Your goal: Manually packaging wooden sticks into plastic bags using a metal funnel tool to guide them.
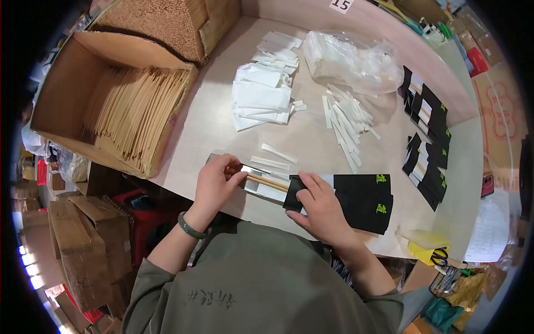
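My left hand (218, 181), a green bangle on its wrist, pinches the ends of a pair of wooden chopsticks (268, 182). These lie along a narrow metal tray (245, 193) at the table's front. Their other ends meet the mouth of a black paper sleeve (292, 196); how far they reach inside is hidden. My right hand (320, 207) is closed on that sleeve with fingers and thumb. Under and beside it, more black sleeves with green print (364, 197) overlap in a stack. Two thin white paper strips (279, 153) lie just beyond the tray.
A cardboard box of loose chopsticks (139, 111) stands at left, with a box of tightly packed sticks (150, 25) behind. White flat packets (258, 94), slim white strips (347, 122) and a clear plastic bag (356, 58) lie farther back. Filled black sleeves (428, 167) are at right, scissors (439, 256) nearer.
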